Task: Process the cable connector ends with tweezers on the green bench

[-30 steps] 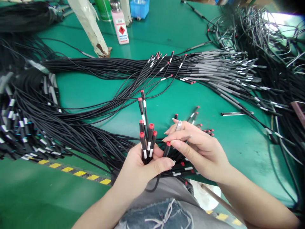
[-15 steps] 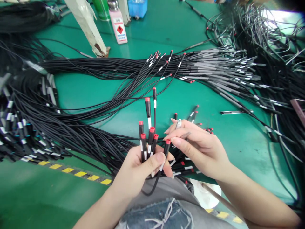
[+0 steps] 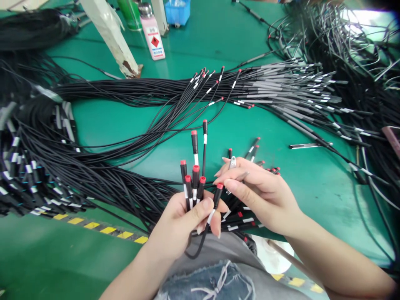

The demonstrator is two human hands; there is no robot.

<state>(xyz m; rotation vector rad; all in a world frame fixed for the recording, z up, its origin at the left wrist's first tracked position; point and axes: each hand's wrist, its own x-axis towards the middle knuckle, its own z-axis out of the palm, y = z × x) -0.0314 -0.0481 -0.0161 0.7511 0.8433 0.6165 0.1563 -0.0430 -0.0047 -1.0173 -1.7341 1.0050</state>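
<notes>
My left hand (image 3: 190, 218) is closed around several black cable connectors (image 3: 195, 179) with red caps and white labels, their capped ends pointing up. One cable connector (image 3: 218, 196) leans out to the right between its thumb and fingers, its cable looping down below. My right hand (image 3: 262, 191) has thumb and fingertips together at the red cap of that leaning connector. Tucked among its fingers is a small silver metal tool (image 3: 232, 163) with a rounded, holed end; its exact kind is not clear. The fingers hide most of this tool.
A thick black cable bundle (image 3: 140, 89) crosses the green table, with grey-sleeved ends (image 3: 268, 89) at right. More labelled cables (image 3: 28, 179) hang at left. A pink bottle (image 3: 152, 35), a blue bin (image 3: 177, 12), a white post (image 3: 109, 35) and a thin metal tool (image 3: 309, 146) are around.
The view has shifted slightly. The connectors in my left hand have changed their tilt a little; my right hand stays at the same red cap.
</notes>
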